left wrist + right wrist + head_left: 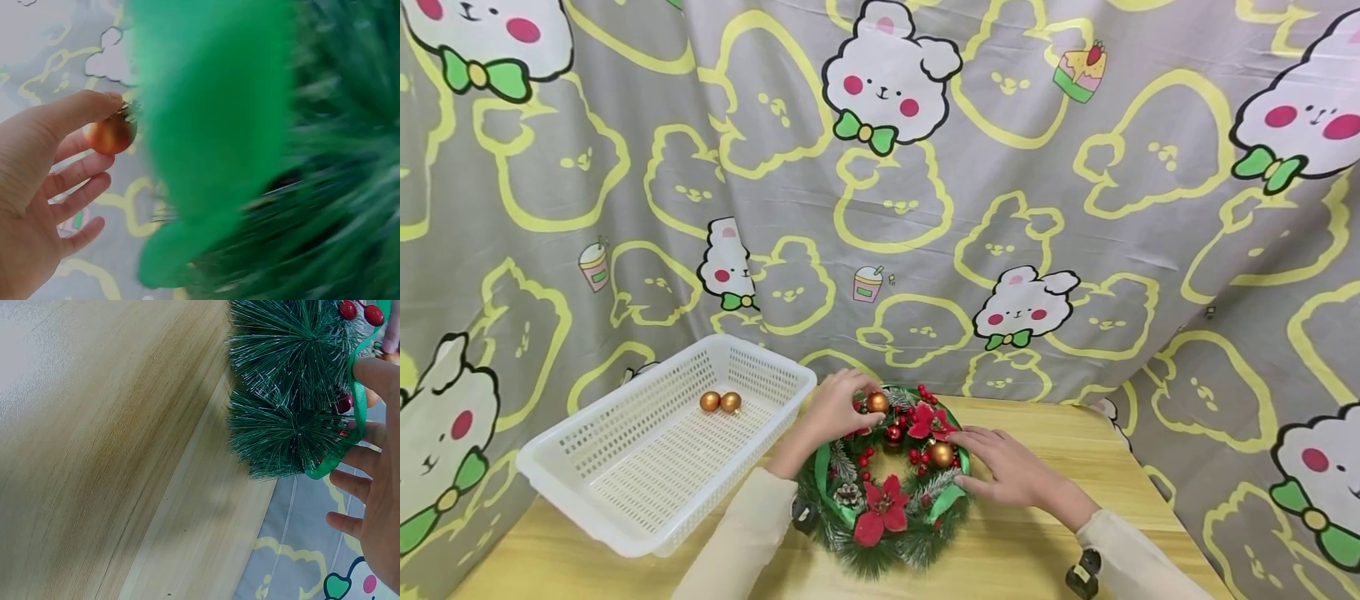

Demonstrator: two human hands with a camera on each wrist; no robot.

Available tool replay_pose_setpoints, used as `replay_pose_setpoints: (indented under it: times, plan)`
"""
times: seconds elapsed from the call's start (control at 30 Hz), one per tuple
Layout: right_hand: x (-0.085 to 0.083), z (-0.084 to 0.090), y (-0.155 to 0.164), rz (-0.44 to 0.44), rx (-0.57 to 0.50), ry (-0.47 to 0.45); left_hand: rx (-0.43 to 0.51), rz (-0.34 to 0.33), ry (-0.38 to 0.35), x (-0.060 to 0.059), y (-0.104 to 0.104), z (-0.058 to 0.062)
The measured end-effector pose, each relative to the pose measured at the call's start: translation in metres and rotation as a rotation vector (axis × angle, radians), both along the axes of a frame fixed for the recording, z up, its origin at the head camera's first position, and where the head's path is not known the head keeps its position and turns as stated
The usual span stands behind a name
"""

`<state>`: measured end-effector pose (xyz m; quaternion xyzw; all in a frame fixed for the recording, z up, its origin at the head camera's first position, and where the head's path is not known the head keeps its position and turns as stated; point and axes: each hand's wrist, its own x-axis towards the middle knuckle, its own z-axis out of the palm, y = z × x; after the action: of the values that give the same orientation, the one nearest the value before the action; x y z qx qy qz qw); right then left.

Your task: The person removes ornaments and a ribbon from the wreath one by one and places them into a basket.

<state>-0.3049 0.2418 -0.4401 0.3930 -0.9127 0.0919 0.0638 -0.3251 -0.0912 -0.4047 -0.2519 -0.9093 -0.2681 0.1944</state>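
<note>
While the round green pine wreath (pixel 891 479) with red poinsettia flowers, red berries and a green ribbon lies flat at the lower centre of the head view on the pale wooden counter (pixel 1060 542), both hands are at its far rim. The left hand (pixel 835 408) pinches a small shiny gold bauble (pixel 877 403) between thumb and fingertips at the wreath's upper left edge; the left wrist view shows the same bauble (pixel 111 134) held at the thumb tip, with the other fingers loosely curled beneath it and a blurred green ribbon filling the middle of the frame. The right hand (pixel 1009 468) rests on the wreath's right side with its fingers stretched out and relaxed, gripping nothing, its fingertips just beside a second gold bauble (pixel 941 454) that sits among the branches. In the right wrist view the frosted green needles (pixel 287 387) lie at the upper right over the wood grain.

A white perforated plastic basket (pixel 625 492) stands on the counter at the lower left, just beside the wreath, with two more gold baubles (pixel 720 402) touching each other near its far end. Behind everything hangs a grey cloth (pixel 1075 208) printed with white bears and yellow outlines.
</note>
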Motion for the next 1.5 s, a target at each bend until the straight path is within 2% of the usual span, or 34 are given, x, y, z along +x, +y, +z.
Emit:
replay_pose_setpoints:
  times: [0.13,0.27,0.5,0.63,0.8,1.0,1.23,1.5]
  plan:
    - [-0.001,0.000,-0.001,0.000,-0.006,-0.008,0.051,0.029,-0.004,-0.004,-0.011,0.019]
    - [-0.001,-0.001,-0.001,-0.002,-0.008,-0.011,0.119,0.064,-0.022,-0.007,-0.035,0.039]
    - [0.000,0.000,-0.001,-0.010,0.001,-0.013,0.217,0.149,0.009,-0.006,-0.096,0.070]
    - [0.000,-0.001,0.000,-0.010,0.003,-0.002,0.210,0.221,-0.006,-0.004,-0.137,0.075]
    - [-0.001,-0.001,0.000,-0.005,0.000,0.005,0.158,0.312,-0.106,-0.002,-0.184,0.064]
    - [-0.001,-0.001,-0.001,-0.010,-0.005,-0.001,0.118,0.348,-0.264,-0.001,-0.220,0.039]
    - [0.001,0.000,-0.001,-0.008,0.001,-0.006,0.094,0.358,-0.399,-0.003,-0.242,0.007]
    - [0.000,-0.001,-0.001,-0.012,0.002,-0.006,0.094,0.333,-0.459,-0.003,-0.253,-0.018]
